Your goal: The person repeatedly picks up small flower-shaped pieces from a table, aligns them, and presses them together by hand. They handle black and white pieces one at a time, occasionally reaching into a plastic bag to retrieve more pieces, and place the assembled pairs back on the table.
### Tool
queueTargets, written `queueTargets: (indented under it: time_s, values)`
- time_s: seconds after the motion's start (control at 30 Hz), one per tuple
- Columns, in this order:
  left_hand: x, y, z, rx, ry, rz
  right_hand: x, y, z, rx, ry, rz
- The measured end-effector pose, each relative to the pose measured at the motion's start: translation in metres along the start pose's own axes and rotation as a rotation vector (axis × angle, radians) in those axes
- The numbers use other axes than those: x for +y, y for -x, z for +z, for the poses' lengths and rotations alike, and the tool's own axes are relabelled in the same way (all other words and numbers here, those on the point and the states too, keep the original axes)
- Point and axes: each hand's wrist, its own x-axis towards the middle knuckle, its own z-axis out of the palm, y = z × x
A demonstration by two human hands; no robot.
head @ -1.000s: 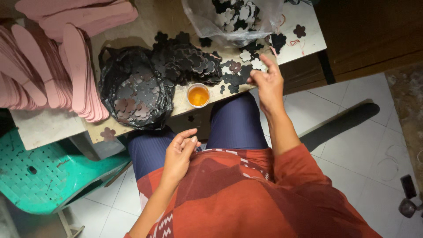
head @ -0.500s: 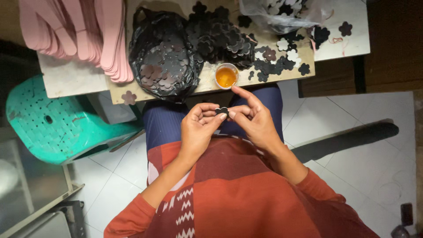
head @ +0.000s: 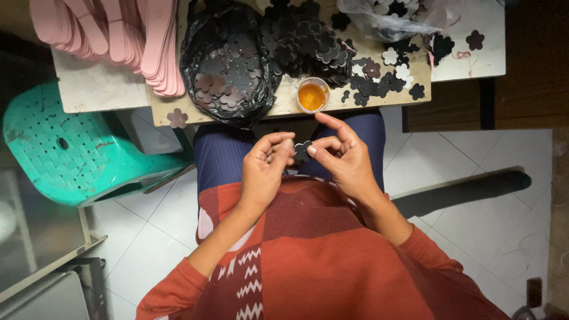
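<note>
Over my lap, my left hand [head: 268,165] and my right hand [head: 342,155] meet on one small black flower-shaped cutout [head: 302,150], pinched between the fingertips of both. Just beyond the hands, on the low table's front edge [head: 278,109], stands a small cup of orange liquid [head: 312,95]. Behind it lies a heap of black flower cutouts [head: 305,41], and to its left a black plastic bag [head: 228,62] holds more brownish ones.
A stack of pink sole-shaped pieces [head: 118,35] lies at the table's left. A clear plastic bag [head: 391,15] with cutouts sits at the back right, with loose white and dark flowers [head: 394,68] near it. A teal plastic stool [head: 77,151] stands to my left on the tiled floor.
A second ago my right hand was reaching onto the table among the cutouts. It has come back to my lap with a black flower, and both hands now hold it.
</note>
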Motion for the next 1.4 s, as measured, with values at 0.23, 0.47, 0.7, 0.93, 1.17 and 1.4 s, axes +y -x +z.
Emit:
queueTargets:
  time_s: [0.23, 0.47, 0.7, 0.93, 1.17, 1.4]
  values:
    - [0.000, -0.001, 0.003, -0.025, 0.053, 0.023, -0.002, 0.002, 0.005, -0.017, 0.007, 0.002]
    - [0.002, 0.000, 0.001, -0.040, 0.060, 0.033, -0.006, 0.004, 0.007, -0.026, -0.021, 0.023]
    - [-0.003, 0.001, -0.001, -0.058, 0.094, -0.024, -0.005, 0.003, 0.007, -0.017, -0.013, 0.019]
    - [-0.009, -0.005, -0.008, -0.137, 0.184, -0.124, -0.004, 0.003, 0.003, -0.015, 0.039, 0.002]
    - [-0.009, -0.003, -0.009, -0.177, 0.221, -0.165, -0.001, 0.002, 0.003, -0.028, 0.066, 0.008]
    - [-0.014, -0.004, -0.009, -0.101, 0.139, -0.134, 0.001, 0.002, 0.002, 0.000, 0.058, -0.020]
